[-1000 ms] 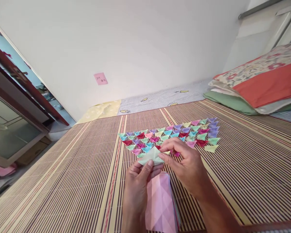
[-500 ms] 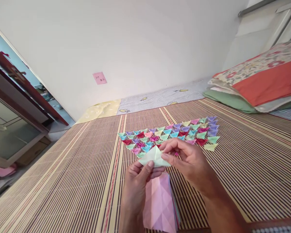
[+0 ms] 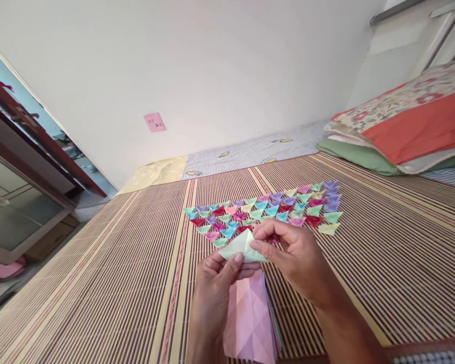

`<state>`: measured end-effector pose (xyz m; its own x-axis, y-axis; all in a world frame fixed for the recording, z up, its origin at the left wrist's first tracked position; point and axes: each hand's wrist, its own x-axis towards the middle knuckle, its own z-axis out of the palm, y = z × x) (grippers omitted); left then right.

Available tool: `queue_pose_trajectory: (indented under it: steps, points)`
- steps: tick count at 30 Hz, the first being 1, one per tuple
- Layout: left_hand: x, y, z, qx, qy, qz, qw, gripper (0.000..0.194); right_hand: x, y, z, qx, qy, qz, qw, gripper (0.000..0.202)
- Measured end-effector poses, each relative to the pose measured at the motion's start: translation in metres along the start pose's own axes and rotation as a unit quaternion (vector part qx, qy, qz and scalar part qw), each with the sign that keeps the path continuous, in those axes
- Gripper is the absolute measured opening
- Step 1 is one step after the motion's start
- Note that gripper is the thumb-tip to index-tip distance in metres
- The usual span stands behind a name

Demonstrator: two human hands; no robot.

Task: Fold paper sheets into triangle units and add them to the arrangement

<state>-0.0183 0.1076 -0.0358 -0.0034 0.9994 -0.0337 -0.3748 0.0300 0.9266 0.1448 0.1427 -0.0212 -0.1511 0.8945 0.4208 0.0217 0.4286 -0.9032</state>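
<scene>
A pale green folded paper point(image 3: 239, 246) is held up between both hands above a striped mat point(image 3: 136, 273). My left hand point(image 3: 218, 278) grips its lower left part, thumb in front and fingers behind. My right hand point(image 3: 288, 247) pinches its right side near the peak with thumb and forefinger. Below the hands lies a stack of paper with a pink sheet point(image 3: 248, 318) on top, partly covered by my left hand. Just beyond the hands, rows of small folded papers in many colours point(image 3: 257, 214) rest on the mat, some hidden behind my right hand.
Folded bedding with a red and floral cover point(image 3: 420, 121) lies at the back right, over green cloth. A white wall with a pink note point(image 3: 154, 122) rises behind the mat. Patterned cloth point(image 3: 246, 146) runs along the wall. A doorway and cabinet stand at the left.
The pale green paper has tilted a little and shifted slightly right in the fingers. Both hands keep their hold on it.
</scene>
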Motion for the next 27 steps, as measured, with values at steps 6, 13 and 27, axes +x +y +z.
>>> queue_pose_trajectory:
  steps: [6,13,27]
  points:
    - [0.0002,-0.0005,-0.0001,0.003,-0.002,0.0,1.0,0.018,-0.0013,0.0001,0.0024,0.003,0.015,0.011,1.0,0.01]
    - [-0.0013,0.0027,0.0024,0.007,0.001,-0.001,1.0,0.02,-0.0006,0.0001,0.0036,0.015,0.016,0.013,1.0,0.016]
    - [-0.0018,0.0016,-0.0017,0.008,0.001,0.027,1.0,0.014,-0.0029,-0.0029,0.0024,-0.002,-0.039,0.016,0.999,0.019]
